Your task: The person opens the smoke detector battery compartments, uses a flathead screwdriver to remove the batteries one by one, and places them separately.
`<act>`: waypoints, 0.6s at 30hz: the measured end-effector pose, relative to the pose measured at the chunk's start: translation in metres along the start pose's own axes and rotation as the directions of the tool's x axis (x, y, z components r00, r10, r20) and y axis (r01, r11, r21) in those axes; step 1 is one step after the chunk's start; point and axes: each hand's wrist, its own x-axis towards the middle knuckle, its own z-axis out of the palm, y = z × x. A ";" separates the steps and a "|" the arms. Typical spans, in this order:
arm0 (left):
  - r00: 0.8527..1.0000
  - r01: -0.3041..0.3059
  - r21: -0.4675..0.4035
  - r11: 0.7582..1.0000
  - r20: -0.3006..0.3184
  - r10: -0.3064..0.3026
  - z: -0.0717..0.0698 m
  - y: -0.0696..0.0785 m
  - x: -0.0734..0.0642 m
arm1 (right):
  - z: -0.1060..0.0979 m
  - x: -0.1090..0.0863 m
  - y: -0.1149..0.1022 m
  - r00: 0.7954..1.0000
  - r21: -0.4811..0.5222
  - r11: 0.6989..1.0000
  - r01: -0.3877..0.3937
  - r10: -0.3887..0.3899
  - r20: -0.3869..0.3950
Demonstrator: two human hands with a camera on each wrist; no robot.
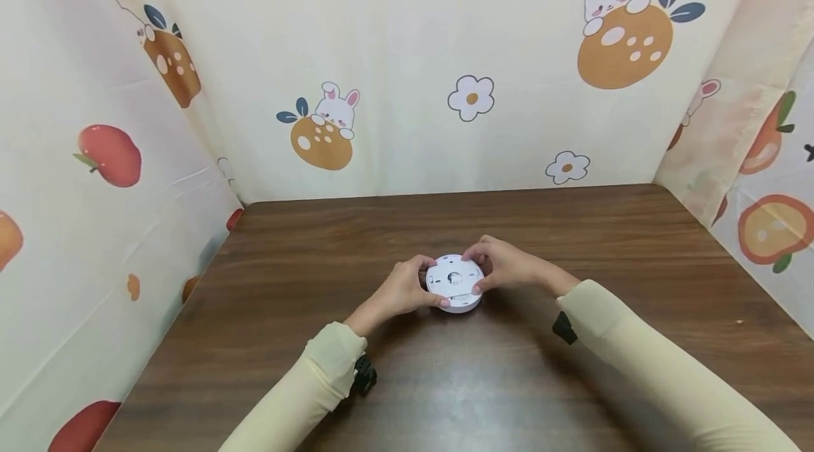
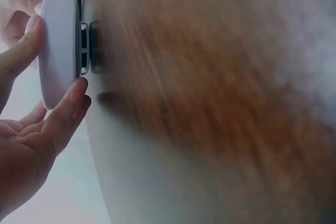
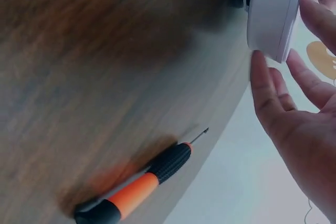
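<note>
- We count one round white device (image 1: pixel 454 282) – a flat plastic disc with a smooth rim and a moulded top face with slots and a dark centre mark. It sits near the middle of the table (image 1: pixel 572 226), roughly at 12 o'clock from where we stand.
- We count two hands, both on the disc. The left hand (image 1: pixel 400 289) grasps its rim from 9 o'clock, thumb at the near edge and fingers curled round the far side.
- The right hand (image 1: pixel 505 265) grasps the rim from about 2 o'clock, with fingertips pinching over the top edge and the thumb at the near side.
- In the left wrist view the disc (image 2: pixel 59 51) shows a pale, smooth shell over a darker ribbed base, with the left fingers (image 2: pixel 65 116) touching its edge.
- In the right wrist view the right fingers (image 3: pixel 265 95) touch the rim of the same white shell (image 3: pixel 273 11).
- We count one screwdriver (image 3: pixel 134 184) – black ribbed grip, orange handle, thin metal tip – lying on the table, well apart from the disc.
- One table: dark brown wood grain, glossy.
- We see two pale yellow sleeves (image 1: pixel 636 346) and a cloth backdrop (image 1: pixel 394 63) printed with rabbits, oranges and flowers.
</note>
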 end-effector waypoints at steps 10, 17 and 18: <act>1.000 0.013 -0.021 1.000 -0.002 -0.013 0.001 0.002 0.000 | -0.003 0.004 -0.002 1.000 -0.035 0.999 0.028 -0.029 -0.004; 1.000 0.018 -0.043 0.999 0.000 -0.018 0.001 0.004 -0.001 | -0.003 0.003 -0.003 0.999 -0.034 0.999 0.031 -0.033 -0.039; 1.000 0.011 -0.041 0.999 -0.001 -0.011 0.001 0.004 -0.001 | -0.003 0.003 -0.003 0.998 -0.033 0.999 0.033 -0.035 -0.044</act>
